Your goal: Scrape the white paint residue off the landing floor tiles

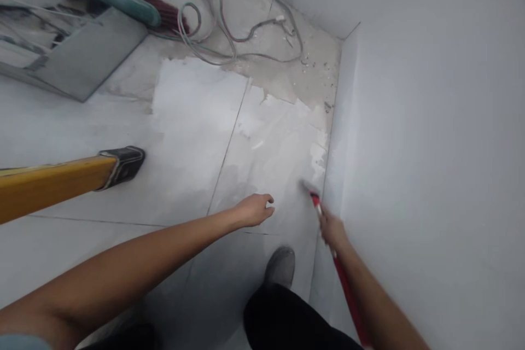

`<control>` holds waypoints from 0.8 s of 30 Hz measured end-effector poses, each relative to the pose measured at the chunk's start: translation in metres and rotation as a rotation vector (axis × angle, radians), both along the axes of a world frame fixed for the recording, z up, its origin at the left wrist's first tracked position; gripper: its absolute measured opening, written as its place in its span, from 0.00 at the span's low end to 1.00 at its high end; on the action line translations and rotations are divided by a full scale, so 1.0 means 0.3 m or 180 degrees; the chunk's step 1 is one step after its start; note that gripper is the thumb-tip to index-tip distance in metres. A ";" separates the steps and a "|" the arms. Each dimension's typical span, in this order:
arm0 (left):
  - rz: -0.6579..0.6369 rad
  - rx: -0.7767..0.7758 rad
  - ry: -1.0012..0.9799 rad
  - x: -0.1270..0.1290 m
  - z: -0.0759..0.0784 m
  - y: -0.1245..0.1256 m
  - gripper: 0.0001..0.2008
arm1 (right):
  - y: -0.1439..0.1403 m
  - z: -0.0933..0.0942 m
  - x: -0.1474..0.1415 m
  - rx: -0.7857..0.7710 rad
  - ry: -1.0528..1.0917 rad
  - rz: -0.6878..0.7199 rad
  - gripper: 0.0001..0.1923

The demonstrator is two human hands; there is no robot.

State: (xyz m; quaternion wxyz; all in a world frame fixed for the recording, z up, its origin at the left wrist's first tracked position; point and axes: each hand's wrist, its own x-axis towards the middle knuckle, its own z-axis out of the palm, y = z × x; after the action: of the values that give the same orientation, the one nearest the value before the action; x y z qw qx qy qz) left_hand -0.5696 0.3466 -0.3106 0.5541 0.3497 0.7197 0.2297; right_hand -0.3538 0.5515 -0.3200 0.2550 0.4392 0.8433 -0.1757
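Right hand (332,229) gripping red-handled tool (342,279), tip toward wall base, left hand (254,210) empty

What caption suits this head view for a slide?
Right hand holds a red-handled tool against the tiled floor by a white wall; left hand hovers empty.

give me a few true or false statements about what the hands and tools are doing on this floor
1. The right hand grips a red-handled tool. True.
2. The left hand holds the loose cables. False: it is empty and hangs over the tiled floor; the cables lie far off by the wall.
3. The tool's tip is near the foot of the white wall. True.
4. The yellow ladder leg is beside the right hand. False: it stands to the left.
5. A grey shoe shows below the hands. True.
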 end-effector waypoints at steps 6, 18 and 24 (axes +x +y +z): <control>-0.0003 -0.0062 -0.0108 -0.006 -0.053 -0.027 0.21 | 0.009 -0.039 0.038 -0.0027 -0.0275 0.0135 0.24; 0.0563 -0.0055 -0.0553 -0.074 -0.058 -0.030 0.19 | 0.042 0.009 0.072 -0.0372 -0.0493 -0.0175 0.25; 0.0506 0.0075 -0.0764 -0.040 -0.081 0.036 0.20 | 0.357 -0.026 -0.374 0.0202 -0.0333 -0.0049 0.25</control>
State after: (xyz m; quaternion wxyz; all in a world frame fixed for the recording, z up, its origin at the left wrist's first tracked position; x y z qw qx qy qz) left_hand -0.5815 0.3573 -0.3350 0.6121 0.2681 0.6710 0.3214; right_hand -0.4659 0.6584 -0.3278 0.2833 0.4621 0.8306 -0.1277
